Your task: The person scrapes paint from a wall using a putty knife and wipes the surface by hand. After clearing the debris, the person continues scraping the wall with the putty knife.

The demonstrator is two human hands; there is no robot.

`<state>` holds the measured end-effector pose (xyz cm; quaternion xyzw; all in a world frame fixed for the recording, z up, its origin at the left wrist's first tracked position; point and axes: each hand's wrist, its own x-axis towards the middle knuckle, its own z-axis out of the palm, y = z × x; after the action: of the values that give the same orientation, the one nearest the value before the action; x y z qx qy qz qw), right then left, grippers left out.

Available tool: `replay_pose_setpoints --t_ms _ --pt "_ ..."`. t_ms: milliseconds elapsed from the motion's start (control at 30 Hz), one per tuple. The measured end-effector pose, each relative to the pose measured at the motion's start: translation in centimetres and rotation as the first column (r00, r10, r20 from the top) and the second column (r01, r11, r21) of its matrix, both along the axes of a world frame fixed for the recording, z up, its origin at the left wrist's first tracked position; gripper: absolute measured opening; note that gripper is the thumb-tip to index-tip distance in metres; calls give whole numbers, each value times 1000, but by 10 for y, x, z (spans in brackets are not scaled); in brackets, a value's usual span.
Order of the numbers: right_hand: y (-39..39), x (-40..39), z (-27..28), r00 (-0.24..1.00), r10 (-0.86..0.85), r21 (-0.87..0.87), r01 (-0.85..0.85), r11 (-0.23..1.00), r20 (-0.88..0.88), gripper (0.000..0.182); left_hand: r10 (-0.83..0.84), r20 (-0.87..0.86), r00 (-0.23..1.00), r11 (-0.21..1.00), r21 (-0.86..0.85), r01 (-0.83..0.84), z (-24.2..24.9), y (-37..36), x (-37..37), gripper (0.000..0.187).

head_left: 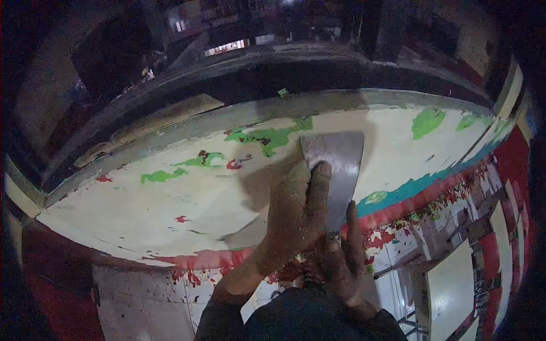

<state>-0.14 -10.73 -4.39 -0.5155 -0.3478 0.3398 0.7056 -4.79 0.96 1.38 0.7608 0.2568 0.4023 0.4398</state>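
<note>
A wide metal scraper (344, 156) stands with its blade edge against the white painted wall (256, 199). My right hand (341, 264) is closed around the handle end, which is mostly hidden by the fingers. Higher up, my left hand (293, 207) grips the left side of the blade, one digit lying across the metal face. Around the blade the paint is patchy: a green patch (267, 138) shows to its left, another green patch (427, 122) to its right, with small red spots between. Teal and red bands run along the wall's lower part.
A grey ledge (398, 98) tops the wall, with a flat board-like piece (182, 111) lying along it and a dark opening beyond. Paint flakes (381, 238) litter the tiled floor (136, 301). White-topped furniture (451, 287) stands at the lower right.
</note>
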Motion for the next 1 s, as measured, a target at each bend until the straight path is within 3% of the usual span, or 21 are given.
replay_pose_setpoints --t_ms 67,133,200,267,300,367,467,567,633,700,767,833,900,967,1000 --pt "0 1 1 998 -32 -1 32 999 53 60 37 153 987 993 108 -54 -18 0 10 22" --pt "2 3 -4 994 -50 28 47 998 98 60 132 156 979 860 473 -192 -21 8 12 20" --pt "9 8 -12 988 -60 97 46 994 140 60 124 105 987 870 467 -159 -21 7 9 17" --pt "0 5 -4 998 -32 43 29 999 62 60 -18 24 1000 995 96 16 -12 3 5 16" --pt "-2 4 0 999 -21 24 20 1000 25 59 61 50 997 939 336 -75 -18 6 7 16" --pt "7 7 2 987 -66 22 63 998 143 62 195 149 970 650 720 -241 -39 12 13 19" --pt "4 11 -6 979 -64 33 59 998 193 64 142 215 966 856 464 -229 -26 6 13 18" --pt "7 12 -6 981 -56 29 51 998 187 60 97 261 960 971 185 -148 -18 3 16 23" --pt "6 11 -5 982 -54 8 54 999 182 60 124 407 905 784 519 -340 -20 15 22 25" --pt "7 12 -2 982 -47 4 47 999 183 64 147 402 904 770 527 -360 -22 14 21 25" --pt "3 12 0 986 -23 7 22 1000 163 63 146 234 961 951 232 -202 -21 1 14 25" --pt "5 16 -1 966 -27 10 25 1000 256 62 198 202 959 864 425 -268 -24 9 15 22" --pt "7 20 -7 920 -48 -1 53 999 390 62 187 182 965 894 376 -244 -24 7 14 22" --pt "0 19 -7 904 -54 -10 65 998 425 59 104 192 976 989 85 -122 -15 -1 11 22" --pt "-3 18 -4 905 -59 -7 69 998 420 57 138 216 967 974 148 -172 -16 0 13 23"
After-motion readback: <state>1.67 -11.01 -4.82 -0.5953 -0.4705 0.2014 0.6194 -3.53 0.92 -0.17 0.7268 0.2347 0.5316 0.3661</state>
